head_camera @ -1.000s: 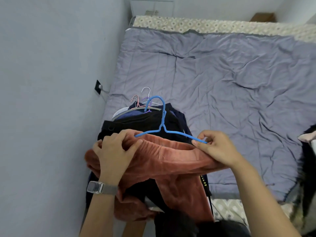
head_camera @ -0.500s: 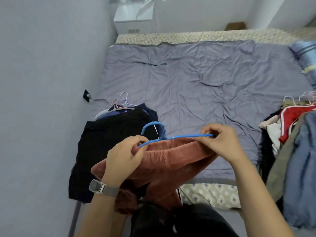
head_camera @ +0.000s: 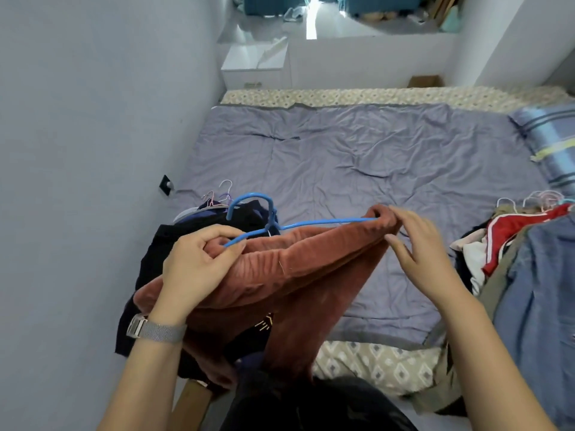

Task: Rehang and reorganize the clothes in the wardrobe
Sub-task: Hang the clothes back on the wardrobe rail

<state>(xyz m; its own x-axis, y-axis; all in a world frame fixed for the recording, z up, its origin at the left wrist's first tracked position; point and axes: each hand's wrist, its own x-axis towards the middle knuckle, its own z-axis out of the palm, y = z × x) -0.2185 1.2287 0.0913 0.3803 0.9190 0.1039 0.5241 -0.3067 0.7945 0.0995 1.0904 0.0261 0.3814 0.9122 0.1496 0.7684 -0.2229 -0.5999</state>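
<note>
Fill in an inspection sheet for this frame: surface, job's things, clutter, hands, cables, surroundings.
Surface: bed under a wrinkled grey-purple quilt.
Job's things: rust-coloured garment with a blue hanger at its top edge.
Clutter: dark clothes pile with hangers at left; mixed clothes pile at right.
Hands: left hand grips garment and hanger end; right hand at the garment's right corner, blurred.
Cables: wall socket with a plug.
Surroundings: white cabinet, striped pillow.
</note>
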